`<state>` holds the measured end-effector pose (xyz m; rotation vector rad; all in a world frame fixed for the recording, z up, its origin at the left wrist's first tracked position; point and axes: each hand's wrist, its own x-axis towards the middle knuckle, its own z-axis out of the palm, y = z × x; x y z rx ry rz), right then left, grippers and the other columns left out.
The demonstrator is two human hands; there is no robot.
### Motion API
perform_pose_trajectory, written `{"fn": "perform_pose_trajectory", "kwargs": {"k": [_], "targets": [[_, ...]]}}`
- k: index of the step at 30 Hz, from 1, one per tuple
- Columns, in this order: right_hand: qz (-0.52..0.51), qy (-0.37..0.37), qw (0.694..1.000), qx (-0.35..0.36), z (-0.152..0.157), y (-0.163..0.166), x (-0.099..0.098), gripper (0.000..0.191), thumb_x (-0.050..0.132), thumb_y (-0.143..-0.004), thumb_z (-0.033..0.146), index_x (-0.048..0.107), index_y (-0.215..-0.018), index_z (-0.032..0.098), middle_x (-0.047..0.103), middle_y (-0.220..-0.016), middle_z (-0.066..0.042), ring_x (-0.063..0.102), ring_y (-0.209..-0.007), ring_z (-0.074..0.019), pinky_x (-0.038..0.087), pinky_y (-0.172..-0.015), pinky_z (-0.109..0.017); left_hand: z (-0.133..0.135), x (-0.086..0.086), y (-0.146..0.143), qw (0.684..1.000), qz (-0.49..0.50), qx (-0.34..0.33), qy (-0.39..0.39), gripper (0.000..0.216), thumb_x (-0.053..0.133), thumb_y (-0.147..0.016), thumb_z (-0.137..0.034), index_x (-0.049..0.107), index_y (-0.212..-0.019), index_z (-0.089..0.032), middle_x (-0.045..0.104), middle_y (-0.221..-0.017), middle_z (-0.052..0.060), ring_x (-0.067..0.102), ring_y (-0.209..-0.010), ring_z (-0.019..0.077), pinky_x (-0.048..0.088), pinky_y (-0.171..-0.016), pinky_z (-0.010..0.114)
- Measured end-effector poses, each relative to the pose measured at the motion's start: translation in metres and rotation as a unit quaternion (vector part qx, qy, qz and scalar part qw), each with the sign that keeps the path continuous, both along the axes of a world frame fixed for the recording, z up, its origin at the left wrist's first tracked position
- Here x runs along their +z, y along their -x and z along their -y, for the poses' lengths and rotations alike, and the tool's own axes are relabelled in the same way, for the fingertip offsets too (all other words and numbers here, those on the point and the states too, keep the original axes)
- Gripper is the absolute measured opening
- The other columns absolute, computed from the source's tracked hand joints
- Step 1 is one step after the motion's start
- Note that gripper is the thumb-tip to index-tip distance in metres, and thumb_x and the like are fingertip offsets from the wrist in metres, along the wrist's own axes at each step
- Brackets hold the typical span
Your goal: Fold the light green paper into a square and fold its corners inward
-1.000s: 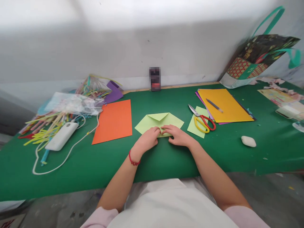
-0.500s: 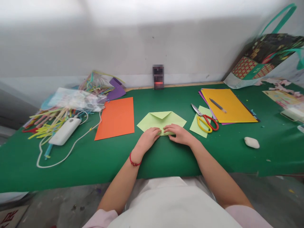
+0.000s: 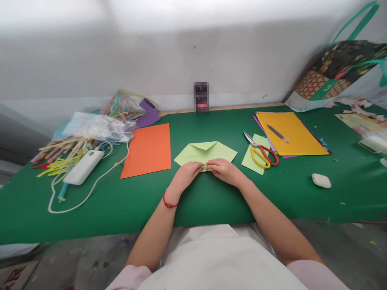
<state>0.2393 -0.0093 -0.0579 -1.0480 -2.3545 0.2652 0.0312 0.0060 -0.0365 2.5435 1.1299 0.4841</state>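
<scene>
A folded sheet of light green paper (image 3: 205, 152) lies in front of me, with angled side points and a small triangular flap turned down at its far edge. My left hand (image 3: 189, 173) and my right hand (image 3: 223, 171) meet at its near edge, fingertips almost touching. Both hands have their fingers closed on that edge, thumbs on the near side, where a narrow strip is turned up. My fingers hide part of this fold. Right of the paper, scissors (image 3: 260, 155) with a red and a yellow handle rest on a smaller light green piece (image 3: 250, 162).
Orange paper (image 3: 148, 153) lies to the left, beside a white power bank (image 3: 83, 168) with a cable and a heap of paper strips (image 3: 69, 149). On the right are yellow sheets (image 3: 293, 137) with a pen (image 3: 277, 133), a white case (image 3: 321, 181) and a bag (image 3: 326, 86).
My fingers have drawn in closer along the paper's near edge, and the right-hand fingers are more bent together. The paper has barely moved.
</scene>
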Motion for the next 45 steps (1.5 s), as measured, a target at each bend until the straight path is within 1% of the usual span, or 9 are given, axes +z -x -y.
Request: {"fn": "perform_pose_trajectory", "kwargs": {"k": [4,7,11,15,23,28,32,38,45], "targets": [[-0.014,0.006,1.000,-0.023,-0.001,0.001,0.000,0.030,0.040,-0.090,0.012,0.067,-0.098,0.024,0.071,-0.103,-0.006,0.065,-0.098,-0.0204,0.052,-0.083,-0.038,0.001,0.000,-0.003,1.000,-0.015,-0.016,-0.014,0.023,0.055,-0.087,-0.027,0.061,-0.109,-0.022,0.065,-0.115,0.005,0.061,-0.104,0.0210,0.049,-0.091,0.036],[-0.052,0.018,0.997,-0.063,0.000,-0.002,0.002,0.029,0.040,-0.091,0.016,0.067,-0.096,0.026,0.073,-0.096,-0.004,0.067,-0.092,-0.0193,0.052,-0.082,-0.036,0.001,-0.002,-0.002,1.000,-0.007,0.015,-0.015,0.023,0.051,-0.089,-0.021,0.062,-0.109,-0.022,0.067,-0.113,0.005,0.062,-0.103,0.0203,0.050,-0.090,0.034],[-0.099,0.059,0.989,-0.090,0.002,-0.011,0.007,0.021,0.048,-0.090,0.028,0.069,-0.090,0.026,0.072,-0.090,-0.003,0.067,-0.085,-0.0198,0.054,-0.078,-0.035,-0.001,-0.002,0.002,0.998,0.018,0.059,0.022,0.021,0.049,-0.091,-0.024,0.067,-0.101,-0.024,0.072,-0.104,0.002,0.066,-0.094,0.0187,0.051,-0.084,0.030],[-0.130,0.096,0.983,-0.090,0.002,-0.023,0.010,0.020,0.052,-0.088,0.036,0.070,-0.089,0.027,0.072,-0.090,-0.003,0.066,-0.087,-0.0212,0.054,-0.079,-0.037,-0.002,0.002,0.006,0.995,0.050,0.068,0.053,0.021,0.050,-0.089,-0.024,0.070,-0.096,-0.024,0.073,-0.099,0.000,0.068,-0.089,0.0177,0.051,-0.080,0.028],[-0.180,0.163,0.967,-0.074,-0.002,-0.028,0.006,0.017,0.061,-0.081,0.038,0.073,-0.081,0.025,0.073,-0.082,-0.002,0.067,-0.079,-0.0200,0.054,-0.076,-0.035,-0.002,0.007,0.012,0.990,0.063,0.045,0.118,0.018,0.053,-0.084,-0.022,0.069,-0.093,-0.023,0.072,-0.091,0.000,0.066,-0.083,0.0174,0.050,-0.077,0.028],[-0.193,0.184,0.962,-0.057,-0.001,-0.029,0.005,0.015,0.065,-0.078,0.036,0.073,-0.083,0.024,0.073,-0.087,-0.004,0.066,-0.085,-0.0205,0.053,-0.082,-0.036,0.004,0.010,0.008,0.995,0.037,-0.012,0.089,0.023,0.054,-0.084,-0.024,0.065,-0.104,-0.020,0.064,-0.103,0.005,0.061,-0.094,0.0194,0.048,-0.084,0.031],[-0.176,0.209,0.961,-0.043,0.000,-0.029,0.009,0.016,0.065,-0.077,0.034,0.072,-0.087,0.025,0.072,-0.096,-0.004,0.064,-0.095,-0.0218,0.050,-0.089,-0.038,0.005,0.008,0.004,0.995,0.041,0.004,0.093,0.024,0.052,-0.087,-0.037,0.065,-0.101,-0.022,0.060,-0.103,0.005,0.059,-0.095,0.0198,0.047,-0.088,0.033],[-0.117,0.238,0.964,-0.024,0.003,-0.025,0.017,0.025,0.072,-0.071,0.038,0.071,-0.094,0.027,0.065,-0.117,-0.005,0.056,-0.112,-0.0247,0.043,-0.099,-0.042,0.002,0.000,0.002,0.994,0.035,0.026,0.102,0.017,0.052,-0.085,-0.023,0.064,-0.097,-0.022,0.057,-0.103,0.004,0.058,-0.093,0.0189,0.048,-0.083,0.032],[-0.145,0.195,0.968,-0.065,-0.002,-0.017,0.004,0.019,0.053,-0.086,0.023,0.069,-0.095,0.024,0.066,-0.106,-0.006,0.061,-0.100,-0.0206,0.047,-0.091,-0.038,0.003,-0.001,0.001,0.995,0.014,0.033,0.097,0.021,0.054,-0.084,-0.021,0.062,-0.103,-0.021,0.056,-0.106,0.005,0.057,-0.096,0.0196,0.047,-0.083,0.031]]}}
